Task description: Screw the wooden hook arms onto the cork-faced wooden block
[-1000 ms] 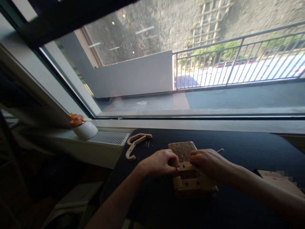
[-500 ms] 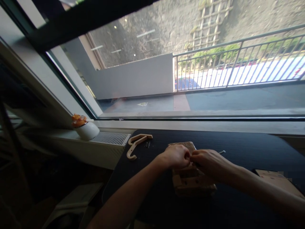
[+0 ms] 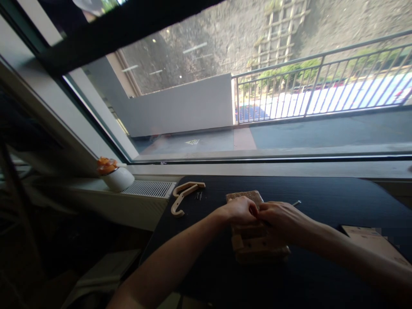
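**Bunching both hands over a rough brown block**

Left hand (image 3: 241, 210) and right hand (image 3: 278, 213): fingers curled, tips meeting or nearly so. Can't tell what, if anything, is pinched; knuckles hide it. Brown block (image 3: 245, 196) sits under them on the dark table (image 3: 325, 197), far end poking out past the left hand. Wooden piece (image 3: 257, 245) with dark holes lies across its near end, dim, below the hands.

Handling, my guess: wooden piece light, stiff, dry, little slip, hard to break; best gripped by its long sides, fingers off the holes. Block looks rough, shiny along one edge, maybe film-wrapped, so could slide a bit; hold by opposite sides. Weight unclear, probably light.

Off left: wooden hooks (image 3: 178, 205), overlapping, small screws (image 3: 200, 196) just beside. Screws: tiny, easily dropped; take by the heads.
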The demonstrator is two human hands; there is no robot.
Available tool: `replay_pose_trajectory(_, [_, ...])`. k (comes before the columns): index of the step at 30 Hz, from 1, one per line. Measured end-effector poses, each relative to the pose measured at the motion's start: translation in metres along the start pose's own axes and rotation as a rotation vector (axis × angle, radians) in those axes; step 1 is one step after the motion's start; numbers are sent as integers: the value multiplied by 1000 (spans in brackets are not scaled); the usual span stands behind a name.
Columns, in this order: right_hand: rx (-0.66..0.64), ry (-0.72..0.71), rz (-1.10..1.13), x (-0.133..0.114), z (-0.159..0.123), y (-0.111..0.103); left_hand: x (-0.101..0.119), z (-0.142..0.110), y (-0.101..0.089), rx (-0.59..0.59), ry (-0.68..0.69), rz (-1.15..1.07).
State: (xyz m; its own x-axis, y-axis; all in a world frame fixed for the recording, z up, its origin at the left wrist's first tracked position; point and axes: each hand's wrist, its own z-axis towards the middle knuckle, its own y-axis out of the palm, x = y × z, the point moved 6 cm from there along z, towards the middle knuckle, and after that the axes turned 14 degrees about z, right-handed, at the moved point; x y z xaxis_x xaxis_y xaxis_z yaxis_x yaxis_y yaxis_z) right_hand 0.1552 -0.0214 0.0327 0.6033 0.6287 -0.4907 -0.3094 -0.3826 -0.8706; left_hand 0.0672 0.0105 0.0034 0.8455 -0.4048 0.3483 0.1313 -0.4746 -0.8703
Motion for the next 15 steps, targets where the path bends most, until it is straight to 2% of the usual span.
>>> replay_pose_trajectory(5, [4, 16, 6, 3, 0, 0, 1, -1, -1, -3, -39, 57])
replay_pose_trajectory(15, [80, 15, 47, 9, 1, 2, 4, 4, 4, 63, 18, 77])
